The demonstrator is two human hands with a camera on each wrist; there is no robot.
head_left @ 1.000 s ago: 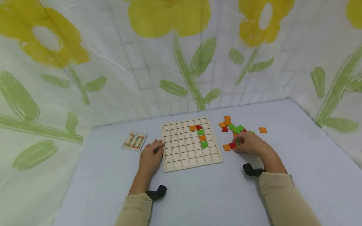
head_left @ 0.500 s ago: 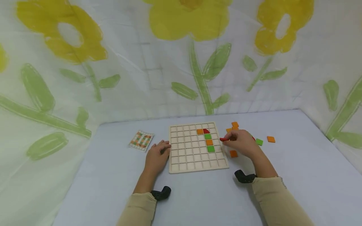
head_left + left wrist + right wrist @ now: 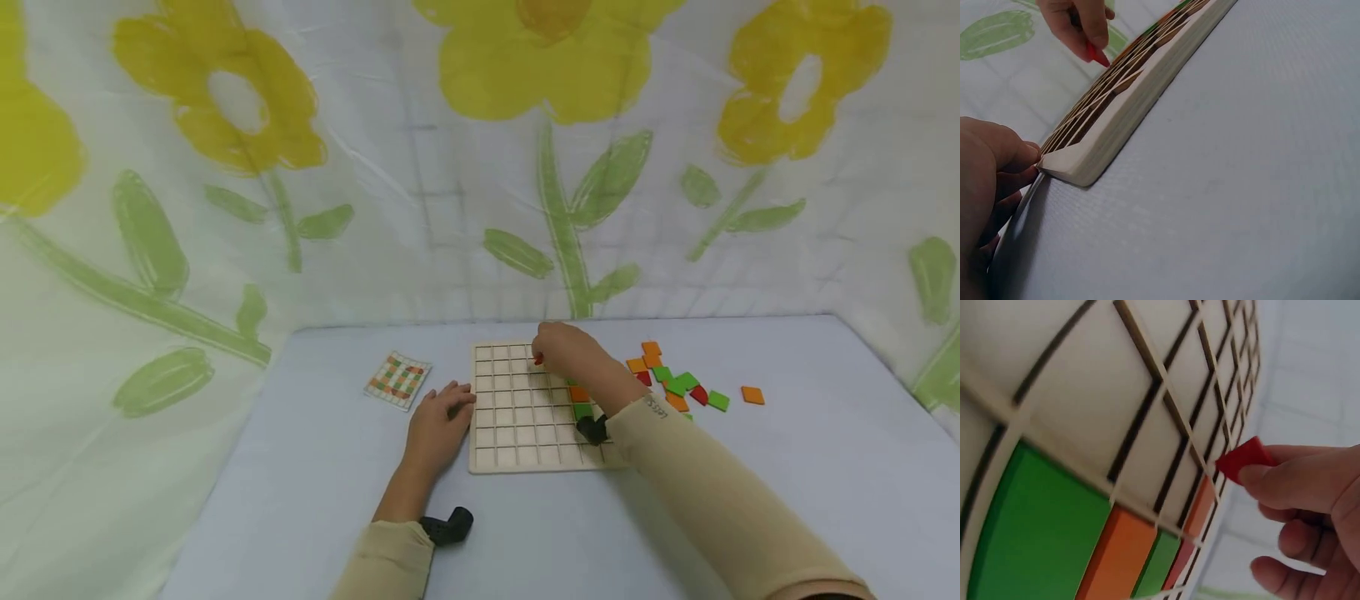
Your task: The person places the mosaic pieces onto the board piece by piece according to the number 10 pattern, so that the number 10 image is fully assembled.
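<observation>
Moved my right hand (image 3: 566, 354) off the loose pile (image 3: 678, 383); it's now pinching a red tile (image 3: 537, 359) over the board (image 3: 517, 417)'s top rows. Left hand (image 3: 438, 421), fingers relaxed, still rests against the board's edge.

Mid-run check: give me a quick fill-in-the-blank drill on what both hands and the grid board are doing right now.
1. The right hand pinches a small tile coloured ____.
2. The left hand rests against the ____ edge of the wooden grid board.
3. The loose tiles lie on the table to the ____ of the board.
4. The pattern card lies to the board's ____.

Missing words: red; left; right; left
</observation>
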